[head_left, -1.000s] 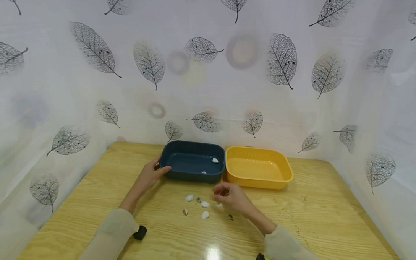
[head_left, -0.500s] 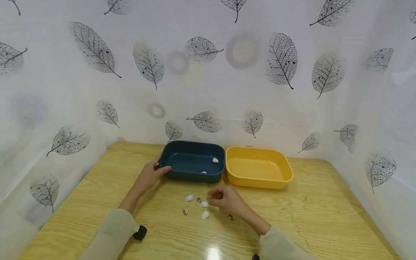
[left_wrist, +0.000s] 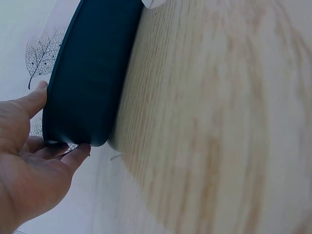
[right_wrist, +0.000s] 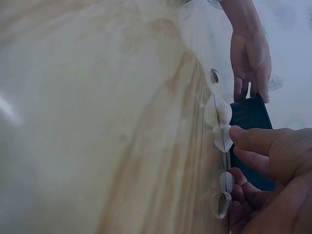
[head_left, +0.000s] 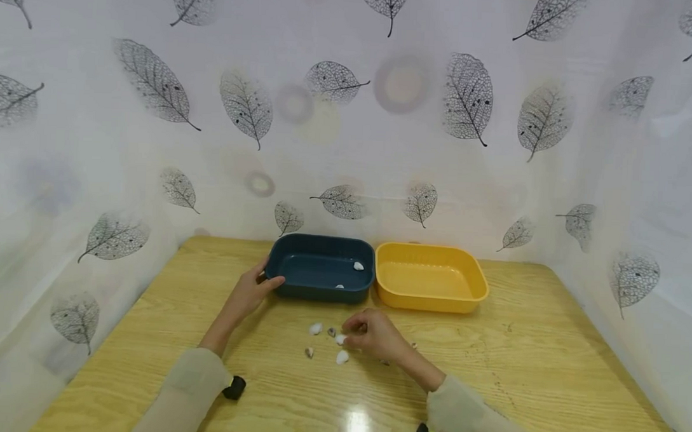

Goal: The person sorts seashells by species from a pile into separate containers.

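My left hand [head_left: 248,293] grips the left end of a dark blue tray [head_left: 314,294], thumb over the front rim and fingers along the side. In the left wrist view its fingertips lie against the tray's end wall. My right hand [head_left: 377,335] is low over the table, thumb and index finger apart at the edge of a white seashell [head_left: 340,340]. In the right wrist view the thumb tip overlaps that shell, and the curled lower fingers are beside another white seashell [right_wrist: 226,182] and a darker seashell [right_wrist: 224,204]. Part of the right palm is hidden.
Further white seashells [head_left: 316,329] and small brown seashells [head_left: 309,352] lie on the wooden table [head_left: 260,391]. Two white seashells [head_left: 358,266] lie inside the blue tray. A yellow tray [head_left: 429,303] stands against its right side. Leaf-patterned cloth [head_left: 348,146] surrounds the table.
My right hand has moved left and slightly down, from near the trays to the white seashell. A small shell has come into view behind the right wrist. The left hand stays on the tray.
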{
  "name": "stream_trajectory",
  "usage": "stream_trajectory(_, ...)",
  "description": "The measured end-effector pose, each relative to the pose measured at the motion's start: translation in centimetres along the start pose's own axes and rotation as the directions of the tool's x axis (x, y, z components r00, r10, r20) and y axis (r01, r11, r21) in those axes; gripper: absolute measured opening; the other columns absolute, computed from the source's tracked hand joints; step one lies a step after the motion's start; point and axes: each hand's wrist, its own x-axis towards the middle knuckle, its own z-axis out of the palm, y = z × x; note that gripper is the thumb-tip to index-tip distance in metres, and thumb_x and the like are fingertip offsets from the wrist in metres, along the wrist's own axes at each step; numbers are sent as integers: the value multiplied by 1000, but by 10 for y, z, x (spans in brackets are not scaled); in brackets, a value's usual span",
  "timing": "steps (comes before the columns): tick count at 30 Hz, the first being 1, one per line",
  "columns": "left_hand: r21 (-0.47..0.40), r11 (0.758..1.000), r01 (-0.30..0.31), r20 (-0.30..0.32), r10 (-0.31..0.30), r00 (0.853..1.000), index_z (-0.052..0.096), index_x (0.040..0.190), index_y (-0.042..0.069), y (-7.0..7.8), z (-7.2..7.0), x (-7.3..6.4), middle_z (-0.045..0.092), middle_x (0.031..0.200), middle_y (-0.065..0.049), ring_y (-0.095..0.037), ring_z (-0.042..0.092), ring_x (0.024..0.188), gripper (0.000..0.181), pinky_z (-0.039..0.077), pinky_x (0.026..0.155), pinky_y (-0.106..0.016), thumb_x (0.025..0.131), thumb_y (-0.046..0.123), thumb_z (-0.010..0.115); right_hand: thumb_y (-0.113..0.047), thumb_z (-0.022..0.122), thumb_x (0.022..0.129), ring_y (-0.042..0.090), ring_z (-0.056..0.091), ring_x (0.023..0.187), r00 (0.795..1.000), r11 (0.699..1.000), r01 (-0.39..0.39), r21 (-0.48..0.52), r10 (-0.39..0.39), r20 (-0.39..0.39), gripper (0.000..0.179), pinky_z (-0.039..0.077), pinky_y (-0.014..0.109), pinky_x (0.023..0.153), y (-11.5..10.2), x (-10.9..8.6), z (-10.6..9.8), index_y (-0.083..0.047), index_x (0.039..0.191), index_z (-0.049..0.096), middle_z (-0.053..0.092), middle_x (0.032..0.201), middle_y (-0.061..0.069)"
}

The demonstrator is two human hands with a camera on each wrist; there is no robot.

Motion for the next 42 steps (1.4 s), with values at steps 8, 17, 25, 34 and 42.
stream_trajectory(8, -6, 1000, 1, -2, -1, 1000, 13, 164, 1, -2, 0, 0, 18, 165, -32, -49, 31, 147, 80, 42, 111, -57, 106, 23, 63, -9, 86, 83, 19, 59, 87, 1000, 999, -4, -54, 3, -16, 20, 48, 25, 75, -3, 2, 3, 0, 100, 80, 74, 94, 5)
stream_trajectory(17, -17, 1000, -2, -14, 2, 1000, 16, 164, 0, 2, 1, -2, 21, 164, -31, -48, 31, 147, 78, 40, 112, -57, 106, 23, 62, -10, 89, 80, 18, 58, 82, 999, 989, 20, -145, -26, -41, 17, 44, 24, 71, -2, 3, 6, -6, 96, 82, 75, 89, 0)
stream_trajectory(25, -6, 1000, -8, -11, 8, 1000, 15, 164, -1, 2, 1, -1, 20, 164, -31, -49, 31, 147, 80, 39, 113, -57, 105, 23, 63, -8, 88, 81, 20, 60, 84, 999, 989, 10, -148, -16, -40, 13, 43, 24, 71, -7, 2, 5, -6, 93, 83, 76, 90, -1)
stream_trajectory(34, -8, 1000, -7, -6, 7, 1000, 15, 164, -2, 0, 1, 0, 20, 164, -32, -49, 30, 147, 79, 39, 113, -57, 106, 22, 63, -10, 89, 80, 20, 63, 87, 998, 979, 18, -202, -28, -47, 11, 48, 30, 76, -4, 2, 6, -8, 88, 82, 72, 88, 0)
stream_trajectory(42, 3, 1000, -6, -9, 6, 1000, 16, 163, -2, 2, 0, -1, 20, 164, -31, -48, 30, 147, 78, 37, 115, -56, 106, 23, 62, -8, 81, 87, 15, 61, 86, 999, 997, -46, -65, 44, -28, 9, 52, 25, 74, -4, 1, 3, -3, 93, 78, 69, 93, 2)
